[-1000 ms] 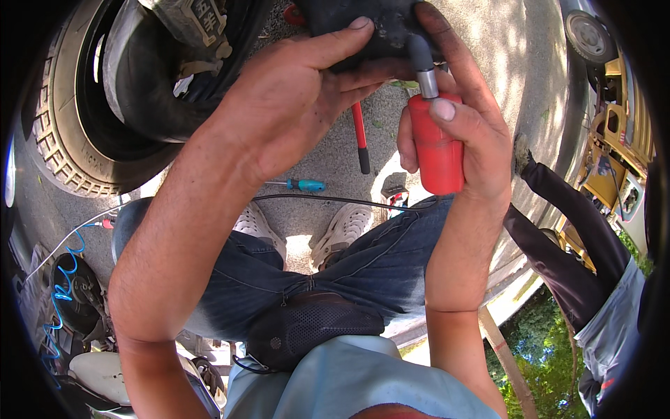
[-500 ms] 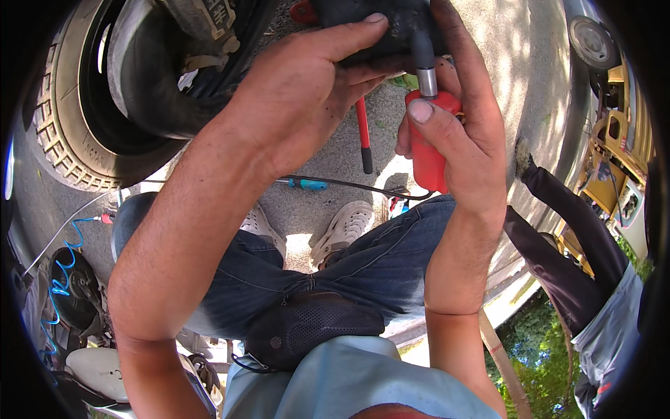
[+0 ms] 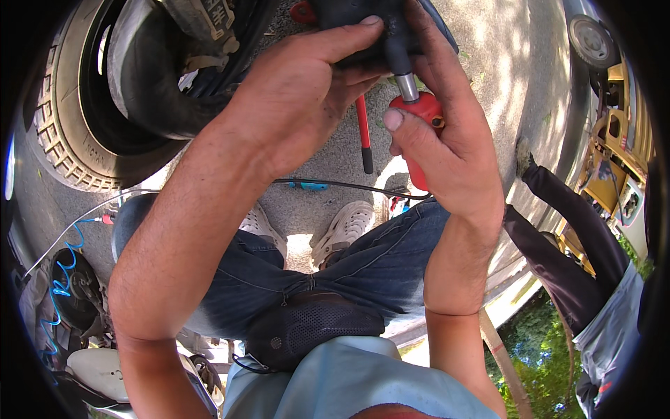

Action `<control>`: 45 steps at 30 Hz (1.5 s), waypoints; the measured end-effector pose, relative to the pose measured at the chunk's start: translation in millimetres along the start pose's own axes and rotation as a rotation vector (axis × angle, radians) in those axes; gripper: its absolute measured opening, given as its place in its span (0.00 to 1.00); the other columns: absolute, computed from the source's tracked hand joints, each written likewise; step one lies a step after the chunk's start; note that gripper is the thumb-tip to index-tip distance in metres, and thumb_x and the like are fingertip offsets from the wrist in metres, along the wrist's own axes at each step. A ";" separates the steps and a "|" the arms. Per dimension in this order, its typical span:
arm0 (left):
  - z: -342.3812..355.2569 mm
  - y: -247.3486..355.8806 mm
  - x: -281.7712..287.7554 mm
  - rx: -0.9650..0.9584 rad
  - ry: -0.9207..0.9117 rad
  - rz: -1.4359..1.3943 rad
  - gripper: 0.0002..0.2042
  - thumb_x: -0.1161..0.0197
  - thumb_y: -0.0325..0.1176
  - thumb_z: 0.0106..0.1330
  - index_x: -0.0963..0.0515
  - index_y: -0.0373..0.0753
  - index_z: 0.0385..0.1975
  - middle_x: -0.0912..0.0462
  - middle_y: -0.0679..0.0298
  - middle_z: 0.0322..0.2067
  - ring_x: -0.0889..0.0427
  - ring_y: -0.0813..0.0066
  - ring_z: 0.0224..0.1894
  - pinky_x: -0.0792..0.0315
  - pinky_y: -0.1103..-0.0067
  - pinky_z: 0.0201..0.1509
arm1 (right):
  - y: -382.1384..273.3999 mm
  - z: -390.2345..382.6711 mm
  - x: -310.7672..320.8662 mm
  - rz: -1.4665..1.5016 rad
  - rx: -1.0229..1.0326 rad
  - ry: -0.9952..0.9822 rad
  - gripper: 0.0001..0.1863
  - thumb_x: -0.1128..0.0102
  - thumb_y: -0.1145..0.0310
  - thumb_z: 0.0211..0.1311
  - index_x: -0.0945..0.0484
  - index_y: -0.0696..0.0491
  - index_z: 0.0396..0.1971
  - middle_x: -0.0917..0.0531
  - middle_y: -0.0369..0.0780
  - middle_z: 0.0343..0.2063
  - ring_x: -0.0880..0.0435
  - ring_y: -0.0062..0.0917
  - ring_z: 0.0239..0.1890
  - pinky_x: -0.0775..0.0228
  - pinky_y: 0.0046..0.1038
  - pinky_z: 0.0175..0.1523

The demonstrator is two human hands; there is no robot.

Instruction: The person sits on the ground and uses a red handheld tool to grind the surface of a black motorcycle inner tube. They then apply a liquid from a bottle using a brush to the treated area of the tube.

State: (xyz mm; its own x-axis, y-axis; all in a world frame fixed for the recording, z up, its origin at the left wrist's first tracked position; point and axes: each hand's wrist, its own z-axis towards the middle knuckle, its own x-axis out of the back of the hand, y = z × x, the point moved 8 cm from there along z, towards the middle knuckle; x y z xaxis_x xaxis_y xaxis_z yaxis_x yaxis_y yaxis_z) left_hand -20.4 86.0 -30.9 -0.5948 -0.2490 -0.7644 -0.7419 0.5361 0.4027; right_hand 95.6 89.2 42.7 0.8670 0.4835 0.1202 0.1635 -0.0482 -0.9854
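My left hand (image 3: 300,94) is closed on a black molded part (image 3: 352,14) at the top of the view, its thumb across the face and fingers underneath. In my right hand (image 3: 453,150) is a red-handled corded tool (image 3: 419,106) with a silver collar and a dark shaft. Its shaft points up and lies over the black part; whether its hidden tip touches the surface I cannot tell. My right thumb presses on the red body, and the index finger stretches along the part's right side. A black cord (image 3: 342,185) runs leftward from near the handle's lower end.
A treaded tire (image 3: 66,133) and dark vehicle parts stand at upper left. On the ground lie a red bar (image 3: 363,129) with a black end and a teal-handled tool (image 3: 307,186). A coiled blue hose (image 3: 61,279) hangs at left. Another person's dark-clad legs (image 3: 572,209) are at right.
My right hand has shifted slightly left with the red-handled tool, which now tilts more, its shaft leaning left. The black cord has moved a little. My left hand stays nearly still on the black part.
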 end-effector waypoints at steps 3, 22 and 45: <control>-0.5 0.2 2.9 0.018 0.016 0.003 0.16 0.43 0.38 0.79 0.22 0.35 0.58 0.15 0.57 0.52 0.17 0.65 0.58 0.29 0.68 0.70 | -0.5 0.1 -1.5 0.009 -0.006 -0.002 0.46 0.41 0.81 0.65 0.55 0.64 0.79 0.35 0.50 0.71 0.29 0.29 0.62 0.40 0.28 0.65; 1.3 0.8 -1.4 0.041 -0.050 -0.096 0.18 0.43 0.37 0.79 0.26 0.31 0.61 0.21 0.52 0.57 0.22 0.60 0.62 0.33 0.64 0.76 | -0.2 -5.5 0.3 0.220 -0.176 0.005 0.45 0.41 0.80 0.66 0.54 0.60 0.80 0.29 0.49 0.65 0.20 0.24 0.43 0.28 0.24 0.47; -0.6 3.9 -2.9 0.044 -0.085 -0.107 0.15 0.44 0.37 0.79 0.23 0.33 0.57 0.16 0.54 0.51 0.17 0.62 0.56 0.27 0.67 0.69 | 6.5 -4.1 -3.5 0.352 -0.293 0.128 0.46 0.41 0.78 0.66 0.54 0.56 0.81 0.22 0.48 0.56 0.18 0.23 0.33 0.24 0.24 0.37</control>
State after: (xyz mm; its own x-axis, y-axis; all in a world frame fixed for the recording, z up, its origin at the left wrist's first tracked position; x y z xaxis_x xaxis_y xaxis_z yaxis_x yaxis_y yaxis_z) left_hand -21.7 88.4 -26.8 -0.4835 -0.2381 -0.8423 -0.7841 0.5455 0.2958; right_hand 95.6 83.6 36.3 0.9415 0.2827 -0.1834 -0.0413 -0.4432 -0.8955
